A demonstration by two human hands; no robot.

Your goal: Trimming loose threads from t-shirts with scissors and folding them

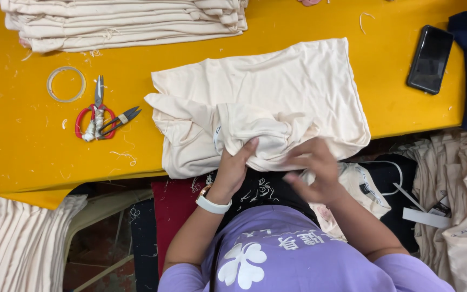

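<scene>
Head view: left hand pinches cream garment at frame centre; right hand blurred, grip unclear, touching it.

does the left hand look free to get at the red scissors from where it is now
Probably yes. The left hand grips the cream garment, while the red scissors lie to its left on bare yellow table, beside small thread snips. Nothing stands between them, though the hand must let go first.
</scene>
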